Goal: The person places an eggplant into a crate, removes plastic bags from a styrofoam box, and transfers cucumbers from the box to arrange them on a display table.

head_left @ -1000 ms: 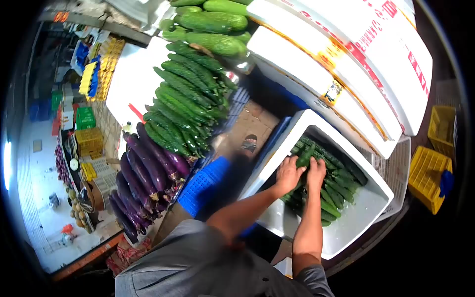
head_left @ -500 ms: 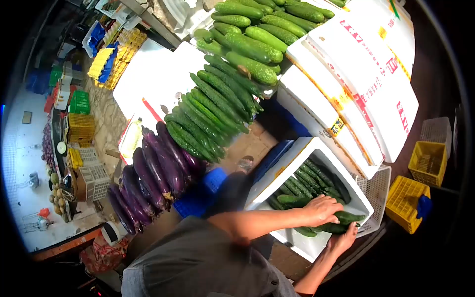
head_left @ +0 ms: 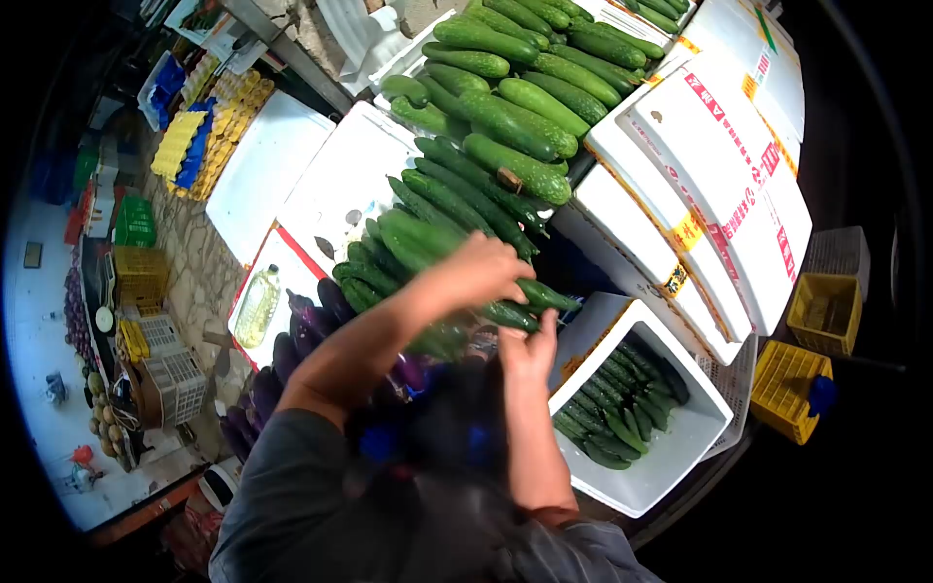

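My left hand [head_left: 481,270] is closed over a few green cucumbers [head_left: 546,295], above the front end of the cucumber row [head_left: 447,199]. Beneath their near ends, my right hand [head_left: 530,348] grips the same cucumbers. Some of the held ones are blurred and partly covered by my left hand and forearm. A white foam box [head_left: 685,418] to the right holds several more cucumbers [head_left: 617,403]. Purple eggplants [head_left: 282,360] lie left of my left forearm, which hides some of them.
Larger green cucumbers [head_left: 525,117] are piled at the top. White foam boxes [head_left: 719,214] with red print stand at the upper right. Yellow crates [head_left: 792,389] sit at the far right. A plastic bottle [head_left: 259,306] lies beside the eggplants.
Both hands have moved left and up, out of the foam box to the cucumber row, carrying cucumbers. Fewer cucumbers lie in the box. The camera view has shifted.
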Tool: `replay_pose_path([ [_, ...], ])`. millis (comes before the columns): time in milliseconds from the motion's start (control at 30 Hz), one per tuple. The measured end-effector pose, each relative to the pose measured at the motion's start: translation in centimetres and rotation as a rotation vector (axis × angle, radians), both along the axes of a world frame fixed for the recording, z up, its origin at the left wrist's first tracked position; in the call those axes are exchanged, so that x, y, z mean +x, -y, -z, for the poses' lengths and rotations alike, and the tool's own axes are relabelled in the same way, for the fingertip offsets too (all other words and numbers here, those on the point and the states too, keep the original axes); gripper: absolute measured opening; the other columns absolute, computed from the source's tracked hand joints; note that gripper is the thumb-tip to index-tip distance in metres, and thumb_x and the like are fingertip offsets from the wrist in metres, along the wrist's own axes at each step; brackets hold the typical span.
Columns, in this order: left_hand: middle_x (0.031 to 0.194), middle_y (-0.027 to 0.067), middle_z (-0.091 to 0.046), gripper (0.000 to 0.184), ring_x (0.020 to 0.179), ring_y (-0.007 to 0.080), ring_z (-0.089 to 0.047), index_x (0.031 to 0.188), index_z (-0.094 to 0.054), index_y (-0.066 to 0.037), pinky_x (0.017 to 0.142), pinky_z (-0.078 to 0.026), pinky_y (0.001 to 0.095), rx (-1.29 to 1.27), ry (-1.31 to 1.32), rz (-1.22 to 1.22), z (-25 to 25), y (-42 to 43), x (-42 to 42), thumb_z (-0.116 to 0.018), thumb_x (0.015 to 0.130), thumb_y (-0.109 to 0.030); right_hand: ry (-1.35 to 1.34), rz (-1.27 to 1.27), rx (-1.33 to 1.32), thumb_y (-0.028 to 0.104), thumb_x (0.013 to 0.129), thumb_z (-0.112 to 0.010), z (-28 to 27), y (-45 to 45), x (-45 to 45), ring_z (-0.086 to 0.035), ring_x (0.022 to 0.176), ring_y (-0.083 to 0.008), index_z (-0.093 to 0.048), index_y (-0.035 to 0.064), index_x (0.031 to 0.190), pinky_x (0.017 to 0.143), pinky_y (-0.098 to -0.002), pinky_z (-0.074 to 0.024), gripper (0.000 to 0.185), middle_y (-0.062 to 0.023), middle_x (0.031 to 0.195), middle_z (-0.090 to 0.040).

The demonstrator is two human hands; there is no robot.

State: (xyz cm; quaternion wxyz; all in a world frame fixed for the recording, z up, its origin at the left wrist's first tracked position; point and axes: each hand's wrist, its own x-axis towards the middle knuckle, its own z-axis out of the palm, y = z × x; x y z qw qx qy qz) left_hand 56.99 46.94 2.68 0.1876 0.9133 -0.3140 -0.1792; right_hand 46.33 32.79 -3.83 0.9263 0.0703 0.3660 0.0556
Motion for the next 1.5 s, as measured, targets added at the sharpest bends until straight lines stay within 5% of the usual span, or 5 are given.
replay_pose_path([
  [300, 0.137, 0.0127, -0.057, 0.048, 0.133, 0.0313, -0.049, 0.128, -0.066, -0.013, 0.12, -0.021, 0.0599, -0.136, 0.114, -0.186, 6.3, -7.9, 2.4, -0.075, 0.085, -0.034, -0.003, -0.272, -0.209, 0.032, 0.109, -0.043, 6.6, -6.2, 1.1, -0.058, 0.12, -0.0325, -0.054, 0.0074, 0.131, 0.102, -0.0519, -0.0469, 0.035, -0.0137, 0.132, -0.061],
  [1100, 0.16, 0.0156, -0.036, 0.061, 0.151, 0.0391, -0.022, 0.147, -0.049, -0.009, 0.117, -0.012, 0.0683, 0.287, 0.386, -0.535, 9.4, -10.4, 0.1, -0.056, 0.099, -0.045, -0.174, -0.732, -0.61, 0.034, 0.099, -0.063, 4.8, -4.1, 1.3, -0.058, 0.112, -0.0193, -0.057, 0.0097, 0.12, 0.07, -0.0391, -0.0487, 0.033, -0.0057, 0.123, -0.061],
  [1233, 0.16, 0.0168, -0.035, 0.066, 0.151, 0.0388, -0.023, 0.149, -0.046, -0.007, 0.118, -0.01, 0.0676, 0.282, 0.367, -0.532, 9.5, -10.2, 2.1, -0.052, 0.099, -0.05, -0.178, -0.83, -0.847, 0.034, 0.098, -0.066, 3.6, -3.7, 1.0, -0.057, 0.072, -0.0195, -0.062, 0.0048, 0.109, 0.061, -0.033, -0.0487, 0.032, -0.0057, 0.097, -0.067],
  [1367, 0.161, 0.0156, -0.035, 0.067, 0.152, 0.0393, -0.023, 0.151, -0.043, -0.008, 0.118, -0.012, 0.0664, 0.304, 0.336, -0.552, 9.6, -10.3, 0.9, -0.051, 0.1, -0.05, -0.041, -0.779, -1.126, 0.027, 0.099, -0.065, 5.4, 0.4, -5.3, -0.053, 0.072, -0.0065, -0.066, 0.0014, 0.112, 0.066, -0.0214, -0.0404, 0.029, -0.0051, 0.096, -0.07],
  [1500, 0.157, 0.0177, -0.04, 0.064, 0.151, 0.0385, -0.027, 0.151, -0.042, -0.005, 0.12, -0.013, 0.0617, -0.023, 0.425, -0.612, 8.0, -8.3, -1.4, -0.06, 0.099, -0.038, 0.019, -0.52, -0.943, 0.015, 0.1, -0.063, 1.2, 7.9, -11.8, -0.069, 0.094, -0.0199, -0.062, -0.003, 0.117, 0.092, -0.0326, -0.0539, 0.025, -0.0133, 0.1, -0.072],
])
